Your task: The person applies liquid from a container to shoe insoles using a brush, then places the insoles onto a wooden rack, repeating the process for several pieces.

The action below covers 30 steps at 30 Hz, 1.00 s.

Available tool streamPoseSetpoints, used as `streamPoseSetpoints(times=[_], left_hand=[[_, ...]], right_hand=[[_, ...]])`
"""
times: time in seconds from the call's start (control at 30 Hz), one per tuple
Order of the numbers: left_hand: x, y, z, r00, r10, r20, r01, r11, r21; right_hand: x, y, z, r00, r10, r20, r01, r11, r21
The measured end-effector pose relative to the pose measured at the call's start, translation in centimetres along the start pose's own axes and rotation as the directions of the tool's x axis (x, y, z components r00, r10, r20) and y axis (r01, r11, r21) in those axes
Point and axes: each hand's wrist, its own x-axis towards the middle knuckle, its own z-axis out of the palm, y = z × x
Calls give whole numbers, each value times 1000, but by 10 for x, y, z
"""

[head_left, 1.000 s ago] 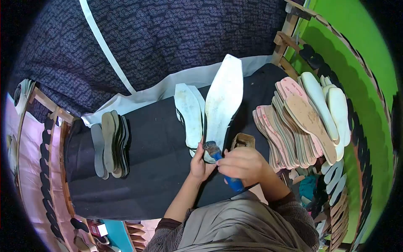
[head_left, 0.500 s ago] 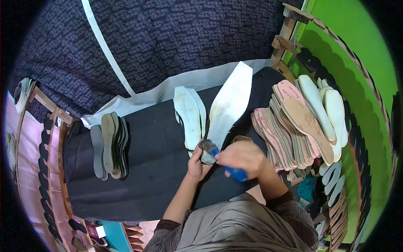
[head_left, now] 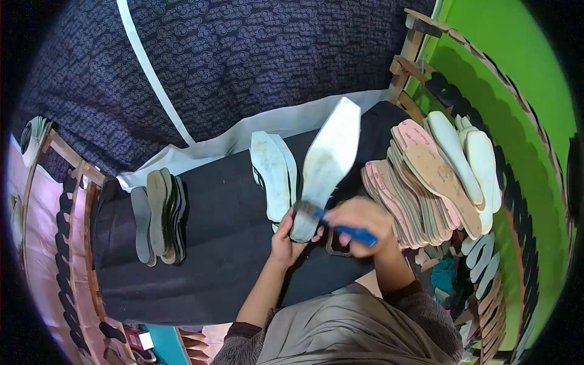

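In the head view, my left hand (head_left: 287, 243) grips the narrow end of a long white shoe sole (head_left: 331, 149), which tilts up away from me. My right hand (head_left: 365, 220) is closed round the blue handle of a brush (head_left: 360, 235). Its dark bristle end lies against the sole near my left fingers, a little blurred by motion. Partly hidden under my right hand is an open container (head_left: 336, 246) with a pale rim. Left of the held sole lies a small pile of white soles (head_left: 269, 173).
On the black cloth (head_left: 222, 243) stand grey and olive insoles (head_left: 157, 213) at the left. A large stack of pink, tan and white insoles (head_left: 423, 182) fills the right side. Wooden racks with hanging pieces flank both sides. A patterned curtain (head_left: 274, 55) hangs behind.
My right hand has moved slightly right and up, and the brush's bristle end sits a little further right on the sole. The sole's far tip is slightly lower; more of the container shows.
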Motion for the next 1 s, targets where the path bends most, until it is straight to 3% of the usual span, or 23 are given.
streamPoseSetpoints(times=[0.1, 0.13, 0.2, 0.27, 0.33, 0.4, 0.5, 0.63, 0.67, 0.73, 0.77, 0.8, 0.87, 0.9, 1.0], left_hand=[[-2, 3, 6, 999, -3, -49, 3, 1000, 8], [-2, 4, 6, 999, -9, -39, 10, 1000, 15], [-2, 4, 8, 1000, -15, -25, 15, 1000, 20], [-1, 5, 9, 999, -21, 41, 19, 998, 54], [0, 5, 7, 1000, -25, 19, 24, 999, 34], [-1, 6, 7, 999, -36, -7, 36, 999, 12], [-3, 8, 9, 995, -29, -101, 29, 1000, -7], [-3, 12, 10, 999, -39, 18, 36, 990, 140], [-3, 12, 10, 999, -37, 18, 34, 990, 138], [-3, 12, 7, 999, -32, 16, 29, 988, 149], [-3, 13, 8, 1000, -28, 15, 25, 989, 148], [-3, 15, 11, 1000, -8, -1, 8, 997, 76], [-3, 18, 12, 1000, 10, -20, -9, 1000, 3], [-3, 20, 12, 1000, 20, -9, -20, 1000, 11], [-5, 21, 14, 1000, 26, 4, -26, 1000, 3]], right_hand=[[14, 11, -19, 952, -25, -304, -65, 957, -282], [11, 21, -16, 855, 97, -510, -163, 983, -87], [17, 27, -11, 721, 129, -680, -186, 982, -12], [13, 24, -8, 834, 9, -552, -150, 966, -211], [14, 7, -3, 968, -28, -250, -17, 984, -175], [19, 4, 4, 982, -89, -165, 57, 980, -193], [26, 21, -8, 925, -39, -377, -52, 972, -229], [37, 51, -24, 778, 8, -628, -201, 950, -237], [35, 50, -23, 780, 7, -626, -200, 950, -238], [32, 34, -18, 880, -46, -472, -82, 966, -246], [28, 22, -15, 943, -32, -330, -39, 977, -208], [32, 11, -11, 978, -118, -171, 80, 973, -218], [32, 4, -5, 988, -137, -72, 116, 964, -238], [33, 9, -8, 977, -158, -141, 135, 977, -164], [39, 30, -20, 899, -43, -436, -111, 940, -322]])
